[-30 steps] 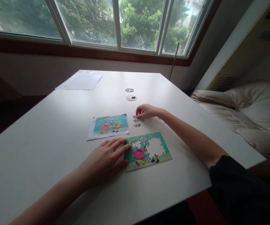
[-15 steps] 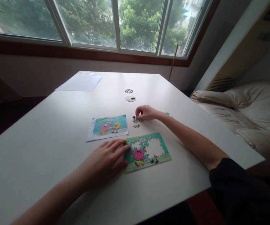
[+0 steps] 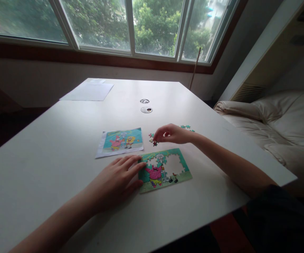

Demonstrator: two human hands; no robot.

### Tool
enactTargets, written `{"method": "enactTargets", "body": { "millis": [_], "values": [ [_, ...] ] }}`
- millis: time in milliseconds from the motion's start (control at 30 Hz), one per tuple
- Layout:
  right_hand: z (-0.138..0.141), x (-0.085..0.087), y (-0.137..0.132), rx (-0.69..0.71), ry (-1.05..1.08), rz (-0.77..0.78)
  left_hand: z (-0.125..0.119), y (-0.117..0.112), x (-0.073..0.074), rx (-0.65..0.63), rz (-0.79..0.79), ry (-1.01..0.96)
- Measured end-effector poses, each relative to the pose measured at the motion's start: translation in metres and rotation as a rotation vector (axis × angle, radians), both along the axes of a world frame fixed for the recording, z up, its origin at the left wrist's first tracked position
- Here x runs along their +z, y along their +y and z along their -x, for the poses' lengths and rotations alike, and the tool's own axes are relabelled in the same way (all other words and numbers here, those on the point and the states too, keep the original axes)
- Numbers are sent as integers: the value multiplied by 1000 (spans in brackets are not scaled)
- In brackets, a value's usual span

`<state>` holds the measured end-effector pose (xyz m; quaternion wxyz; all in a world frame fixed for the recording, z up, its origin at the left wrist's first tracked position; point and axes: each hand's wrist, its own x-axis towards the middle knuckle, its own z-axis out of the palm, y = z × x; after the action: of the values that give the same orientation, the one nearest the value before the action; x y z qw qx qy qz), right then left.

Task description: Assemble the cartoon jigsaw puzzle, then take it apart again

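Observation:
A partly filled cartoon jigsaw puzzle [image 3: 168, 174] lies on the white table [image 3: 49, 147] in front of me. My left hand [image 3: 117, 181] rests flat beside it, fingers spread and touching its left edge. My right hand [image 3: 171, 134] hovers just behind the puzzle, pinching a small puzzle piece [image 3: 154, 142] between thumb and fingers. A few loose pieces [image 3: 151, 136] lie just left of that hand, and more loose pieces [image 3: 186, 127] lie behind it. The printed reference picture [image 3: 121, 141] sits to the left of the loose pieces.
A sheet of paper [image 3: 88, 92] lies at the table's far left. Two round cable holes [image 3: 146, 109] sit mid-table. A wide window [image 3: 131, 28] runs behind, a thin stick [image 3: 195, 66] leans at the far edge, and a cream sofa [image 3: 278, 123] stands to the right.
My right hand has lifted from the loose pieces and come nearer the puzzle, now pinching one piece. My left hand has stayed on the puzzle's left edge.

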<state>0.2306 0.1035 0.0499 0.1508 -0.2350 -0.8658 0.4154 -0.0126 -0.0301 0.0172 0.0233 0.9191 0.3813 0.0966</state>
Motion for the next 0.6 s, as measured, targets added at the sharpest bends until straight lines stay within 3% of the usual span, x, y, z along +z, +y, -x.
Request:
{"method": "enactTargets", "body": {
  "millis": [133, 267, 600],
  "values": [
    [-1, 3, -20, 159, -115, 29, 0, 0, 0, -5, -1, -21],
    [4, 2, -28, 232, -174, -41, 0, 0, 0, -10, -3, -17],
    [15, 3, -41, 204, -264, -214, 0, 0, 0, -13, -10, 9]
  ]
}}
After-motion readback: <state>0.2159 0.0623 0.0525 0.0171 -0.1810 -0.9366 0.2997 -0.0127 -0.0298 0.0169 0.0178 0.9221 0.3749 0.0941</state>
